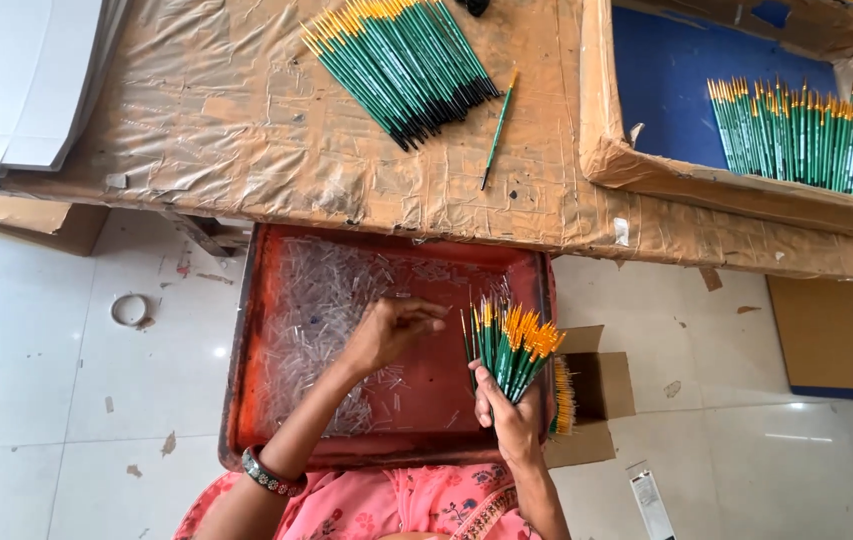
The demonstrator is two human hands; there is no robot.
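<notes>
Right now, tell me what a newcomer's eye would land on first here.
First, the bunch of green brushes with orange tips, gripped in the right hand beside the red tray. The left hand reaches over the clear little tubes heaped in that tray. Above, a fan of the same brushes lies on the taped brown table, and more sit in a box with a blue bottom at upper right.

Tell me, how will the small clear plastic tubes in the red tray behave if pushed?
The clear tubes look tiny and thin, so probably very light. Being round, they would likely roll and scatter. The red tray has raised walls, which should contain them.
</notes>
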